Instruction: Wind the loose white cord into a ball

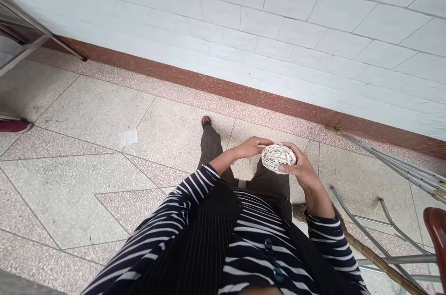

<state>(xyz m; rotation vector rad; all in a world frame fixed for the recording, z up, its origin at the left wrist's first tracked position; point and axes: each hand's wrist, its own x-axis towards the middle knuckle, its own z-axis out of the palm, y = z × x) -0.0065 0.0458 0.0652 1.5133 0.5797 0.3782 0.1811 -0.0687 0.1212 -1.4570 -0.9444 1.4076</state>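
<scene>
I hold a small round ball of pale wound cord [278, 156] in front of my body, above my knees. My right hand [300, 165] cups the ball from the right and underneath, with fingers curled over its top. My left hand [251, 146] touches the ball's left side, and a thin strand runs from there down toward the floor. Both arms wear dark sleeves with white stripes.
Speckled floor tiles [97, 114] spread ahead to a white tiled wall with a red-brown skirting [223, 88]. Metal rods and a frame [393, 165] lie at the right beside a broom handle [369, 253]. Another person's red shoe [14, 125] shows at the left edge.
</scene>
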